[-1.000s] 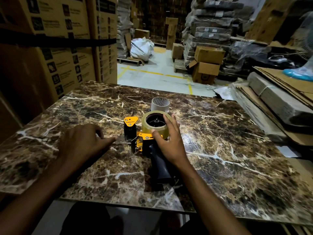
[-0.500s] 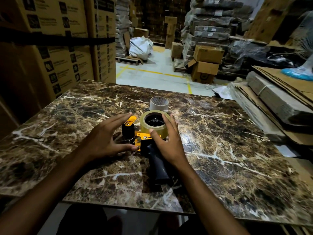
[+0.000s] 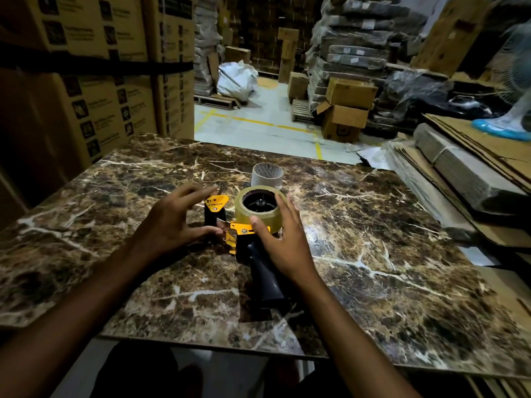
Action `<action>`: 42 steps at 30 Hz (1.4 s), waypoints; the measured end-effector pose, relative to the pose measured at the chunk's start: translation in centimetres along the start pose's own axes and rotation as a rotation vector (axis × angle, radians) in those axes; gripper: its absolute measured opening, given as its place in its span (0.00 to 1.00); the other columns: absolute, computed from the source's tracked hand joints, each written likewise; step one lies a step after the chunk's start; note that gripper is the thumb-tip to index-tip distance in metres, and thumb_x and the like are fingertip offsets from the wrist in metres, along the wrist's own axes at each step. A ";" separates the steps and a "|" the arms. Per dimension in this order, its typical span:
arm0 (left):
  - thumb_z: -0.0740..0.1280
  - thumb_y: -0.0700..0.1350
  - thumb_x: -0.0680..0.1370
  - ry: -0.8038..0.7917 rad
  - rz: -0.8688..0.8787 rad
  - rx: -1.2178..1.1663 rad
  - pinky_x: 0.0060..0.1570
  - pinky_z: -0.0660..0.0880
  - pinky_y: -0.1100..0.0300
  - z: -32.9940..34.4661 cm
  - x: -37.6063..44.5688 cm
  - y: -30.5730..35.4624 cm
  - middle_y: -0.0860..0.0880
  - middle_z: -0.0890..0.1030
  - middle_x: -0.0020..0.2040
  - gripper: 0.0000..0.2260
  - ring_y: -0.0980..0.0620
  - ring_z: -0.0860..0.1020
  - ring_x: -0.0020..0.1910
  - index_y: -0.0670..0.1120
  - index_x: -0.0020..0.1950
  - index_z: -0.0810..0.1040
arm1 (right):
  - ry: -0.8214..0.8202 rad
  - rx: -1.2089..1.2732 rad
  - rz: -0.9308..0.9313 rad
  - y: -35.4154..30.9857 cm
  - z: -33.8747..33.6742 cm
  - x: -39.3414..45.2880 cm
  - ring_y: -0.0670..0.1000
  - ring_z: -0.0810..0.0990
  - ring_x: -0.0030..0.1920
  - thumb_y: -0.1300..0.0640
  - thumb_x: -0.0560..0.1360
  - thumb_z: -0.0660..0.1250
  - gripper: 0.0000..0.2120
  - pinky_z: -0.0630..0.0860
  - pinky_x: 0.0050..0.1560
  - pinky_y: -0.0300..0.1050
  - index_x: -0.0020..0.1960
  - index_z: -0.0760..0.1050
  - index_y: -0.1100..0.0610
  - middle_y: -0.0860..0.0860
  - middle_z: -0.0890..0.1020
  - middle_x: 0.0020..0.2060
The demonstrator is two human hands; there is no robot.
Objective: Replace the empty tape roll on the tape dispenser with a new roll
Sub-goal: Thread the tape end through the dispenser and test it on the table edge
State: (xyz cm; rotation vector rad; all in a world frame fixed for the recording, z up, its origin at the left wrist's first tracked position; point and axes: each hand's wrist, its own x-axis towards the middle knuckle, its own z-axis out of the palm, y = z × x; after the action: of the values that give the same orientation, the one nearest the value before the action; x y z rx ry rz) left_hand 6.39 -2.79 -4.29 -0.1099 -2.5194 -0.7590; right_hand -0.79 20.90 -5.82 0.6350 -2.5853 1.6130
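Brought left hand (image 3: 172, 222) from tabletop (image 3: 373, 254) onto tape dispenser (image 3: 263, 268) mid-tabletop, fingers (image 3: 195, 193) curled round its yellow front; still gripping new roll (image 3: 244, 219) with right hand (image 3: 283, 242), empty core (image 3: 267, 175) behind toward far edge

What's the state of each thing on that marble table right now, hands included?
Tape dispenser, lying on its side on the table, handle toward the person.
New tape roll, seated on the dispenser's hub.
Empty core, off the dispenser, standing upright behind it.
Right hand, grips the new roll between thumb and fingers.
Left hand, fingers curved round the dispenser's front end; grip unclear.
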 end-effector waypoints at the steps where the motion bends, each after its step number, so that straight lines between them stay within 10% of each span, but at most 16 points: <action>1: 0.82 0.60 0.65 0.028 -0.058 -0.016 0.54 0.80 0.52 0.1 -0.4 -0.1 0.53 0.81 0.62 0.39 0.52 0.81 0.57 0.55 0.74 0.76 | 0.031 -0.041 -0.016 -0.2 -0.2 -0.4 0.49 0.58 0.80 0.29 0.72 0.65 0.40 0.65 0.76 0.56 0.80 0.60 0.41 0.44 0.62 0.80; 7: 0.82 0.53 0.70 0.068 -0.241 -0.087 0.35 0.79 0.56 0.7 -1.6 0.3 0.52 0.84 0.35 0.15 0.57 0.83 0.33 0.52 0.43 0.77 | 0.048 -0.321 0.083 -2.2 -2.5 -3.1 0.50 0.78 0.49 0.30 0.68 0.69 0.26 0.77 0.47 0.48 0.51 0.72 0.50 0.48 0.81 0.47; 12: 0.79 0.42 0.75 -0.021 -0.203 -0.292 0.39 0.83 0.52 0.1 -1.8 -0.8 0.49 0.88 0.37 0.04 0.50 0.87 0.37 0.48 0.43 0.86 | -0.236 -0.003 0.335 -2.6 -2.7 -3.2 0.45 0.73 0.28 0.42 0.73 0.75 0.20 0.67 0.33 0.40 0.32 0.72 0.53 0.47 0.75 0.27; 15: 0.78 0.39 0.74 -0.053 -0.226 -0.482 0.39 0.79 0.57 -0.2 -2.1 -0.8 0.44 0.88 0.37 0.03 0.50 0.86 0.36 0.44 0.41 0.87 | -0.315 0.423 0.576 -2.7 -2.3 -3.3 0.47 0.78 0.27 0.54 0.75 0.76 0.14 0.75 0.30 0.40 0.35 0.74 0.55 0.54 0.81 0.33; 17: 0.79 0.45 0.71 -0.042 -0.232 -0.511 0.40 0.81 0.55 -0.2 -2.3 -1.1 0.43 0.89 0.38 0.05 0.47 0.87 0.37 0.44 0.42 0.87 | -0.378 0.681 0.703 -3.1 -1.8 -3.6 0.57 0.85 0.40 0.60 0.77 0.72 0.05 0.83 0.47 0.54 0.48 0.80 0.62 0.64 0.85 0.46; 21: 0.81 0.43 0.70 -0.024 -0.229 -0.451 0.41 0.85 0.51 -0.1 -2.2 -1.0 0.46 0.89 0.39 0.04 0.46 0.89 0.39 0.45 0.42 0.89 | -0.546 0.993 0.870 -3.7 -0.5 -3.8 0.60 0.85 0.39 0.54 0.81 0.66 0.13 0.82 0.44 0.55 0.55 0.75 0.65 0.62 0.83 0.41; 29: 0.80 0.51 0.72 -0.020 -0.140 -0.160 0.34 0.78 0.60 -0.2 -2.2 -0.6 0.58 0.87 0.36 0.05 0.59 0.84 0.33 0.54 0.39 0.87 | -0.566 1.084 0.874 -5.0 1.5 -4.2 0.46 0.71 0.23 0.62 0.82 0.63 0.08 0.69 0.23 0.36 0.44 0.71 0.57 0.50 0.72 0.26; 42: 0.80 0.54 0.72 -0.028 0.013 -0.046 0.34 0.80 0.56 -0.9 -3.2 -0.6 0.61 0.86 0.37 0.06 0.58 0.84 0.33 0.56 0.43 0.85 | -0.514 1.108 0.820 -4.6 1.2 -4.5 0.45 0.67 0.21 0.58 0.83 0.62 0.15 0.63 0.22 0.36 0.37 0.69 0.56 0.49 0.68 0.25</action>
State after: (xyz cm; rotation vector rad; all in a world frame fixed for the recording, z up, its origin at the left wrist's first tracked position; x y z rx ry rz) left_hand 9.43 -3.57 -5.43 -0.1536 -2.5262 -0.8157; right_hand 5.20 19.51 -3.48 -0.1438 -2.0491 3.5998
